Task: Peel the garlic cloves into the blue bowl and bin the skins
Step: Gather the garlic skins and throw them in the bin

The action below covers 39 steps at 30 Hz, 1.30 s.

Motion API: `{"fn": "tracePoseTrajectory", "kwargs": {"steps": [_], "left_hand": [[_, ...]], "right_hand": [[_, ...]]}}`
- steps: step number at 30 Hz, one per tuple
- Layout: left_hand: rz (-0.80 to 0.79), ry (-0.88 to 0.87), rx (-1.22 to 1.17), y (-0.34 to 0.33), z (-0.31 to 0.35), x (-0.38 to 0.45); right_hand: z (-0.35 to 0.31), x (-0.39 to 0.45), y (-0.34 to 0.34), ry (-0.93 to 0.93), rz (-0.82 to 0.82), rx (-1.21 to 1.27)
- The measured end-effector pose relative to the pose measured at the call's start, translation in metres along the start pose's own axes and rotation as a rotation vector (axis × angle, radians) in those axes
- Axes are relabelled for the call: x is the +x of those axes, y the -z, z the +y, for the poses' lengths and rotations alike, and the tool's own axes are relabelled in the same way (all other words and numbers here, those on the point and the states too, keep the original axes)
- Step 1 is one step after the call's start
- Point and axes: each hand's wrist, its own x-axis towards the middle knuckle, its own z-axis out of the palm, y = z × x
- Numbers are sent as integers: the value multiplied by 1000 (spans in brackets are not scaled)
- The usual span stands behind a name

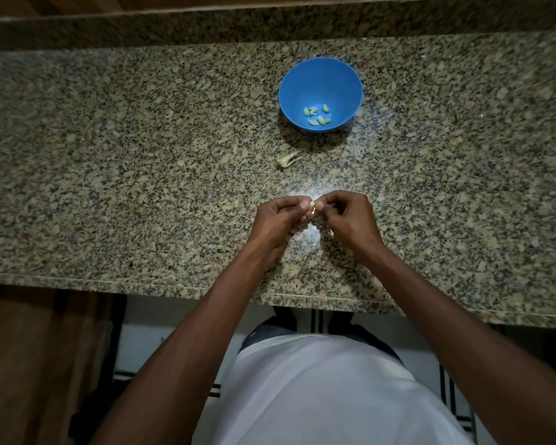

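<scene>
A blue bowl point(321, 75) stands on the granite counter point(109, 155) ahead of me, with several peeled garlic cloves point(316, 115) lying in its bottom. Between the bowl and my hands lies a pale scrap of garlic stem and skin point(288, 160). My left hand point(278, 221) and my right hand point(347, 221) meet over the counter's front half. Both pinch one small pale garlic clove point(409, 204) between their fingertips; most of the clove is hidden by the fingers.
The counter's front edge point(174, 284) runs just under my forearms. A raised granite ledge point(206, 25) lines the back. Wooden cabinet fronts show at lower left. No bin is in view.
</scene>
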Motion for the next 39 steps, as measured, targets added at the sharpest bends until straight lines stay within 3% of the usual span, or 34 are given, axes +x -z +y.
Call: {"fn": "tracePoseTrajectory", "kwargs": {"steps": [11, 16, 20, 24, 32, 35, 39], "left_hand": [[117, -128, -159, -16, -9, -5], [107, -38, -382, -18, -8, -6], [95, -28, -346, -8, -10, -3], [108, -67, -198, -2, -11, -2], [151, -166, -59, -11, -7, -7], [191, -185, -6, -11, -9, -3], [205, -192, 41, -6, -13, -3]], "right_hand": [[-5, 0, 0, -291, -67, 410], [-11, 3, -2, -421, -165, 639], [-15, 5, 2, -464, -238, 620], [-11, 8, 3, -360, -225, 452], [-5, 5, -5, 111, -143, 57], [-2, 1, -6, 150, -115, 61], [2, 2, -4, 59, -93, 174]]}}
